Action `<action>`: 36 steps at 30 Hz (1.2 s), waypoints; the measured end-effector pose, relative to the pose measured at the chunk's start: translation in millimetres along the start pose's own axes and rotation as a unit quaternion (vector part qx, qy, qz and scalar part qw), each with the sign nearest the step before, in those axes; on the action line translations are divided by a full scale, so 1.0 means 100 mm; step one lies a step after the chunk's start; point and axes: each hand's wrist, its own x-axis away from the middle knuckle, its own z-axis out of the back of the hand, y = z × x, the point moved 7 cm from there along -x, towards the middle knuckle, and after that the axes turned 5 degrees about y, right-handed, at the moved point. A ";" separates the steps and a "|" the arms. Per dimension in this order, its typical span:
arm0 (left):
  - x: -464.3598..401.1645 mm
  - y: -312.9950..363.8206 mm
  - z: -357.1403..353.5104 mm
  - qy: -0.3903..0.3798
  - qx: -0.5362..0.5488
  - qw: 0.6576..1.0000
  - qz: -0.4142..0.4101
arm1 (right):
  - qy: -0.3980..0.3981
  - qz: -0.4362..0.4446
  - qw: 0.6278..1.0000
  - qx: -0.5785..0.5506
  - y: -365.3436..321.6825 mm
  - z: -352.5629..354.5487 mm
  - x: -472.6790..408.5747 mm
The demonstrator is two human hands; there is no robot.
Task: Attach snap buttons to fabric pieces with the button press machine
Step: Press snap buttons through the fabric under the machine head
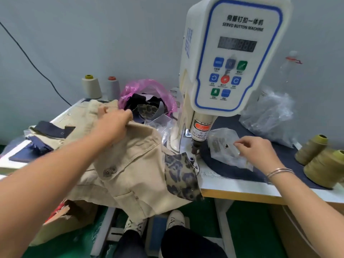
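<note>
The white servo button machine (230, 58) stands mid-table, its press head (196, 146) low over the dark pad. A beige jacket (134, 164) with a metal snap button (107, 171) spills off the table's front edge. A leopard-print fabric piece (181, 175) lies beside it, under the press head. My left hand (113, 123) grips the jacket's upper edge. My right hand (255, 151) pinches a small clear plastic bag (223, 148) holding dark metal snap parts, right of the press head.
A pink plastic bag (149, 95) of dark and leopard fabric pieces sits behind the jacket. Thread cones stand at the back left (91, 86) and at the right edge (323, 166). Crumpled clear bags (270, 116) lie at the back right. A cardboard box (67, 218) and pedal sit below.
</note>
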 end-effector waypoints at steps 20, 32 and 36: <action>0.29 -0.08 -0.32 0.101 0.246 0.962 0.068 | -0.141 0.080 0.893 0.419 -0.10 -0.91 -0.44; 0.31 -0.11 -0.32 0.081 0.283 0.949 0.114 | -0.219 0.082 0.843 0.484 -0.30 -0.95 -0.37; 0.30 -0.11 -0.33 0.082 0.272 0.952 0.113 | -0.219 0.084 0.852 0.468 -0.29 -0.87 -0.30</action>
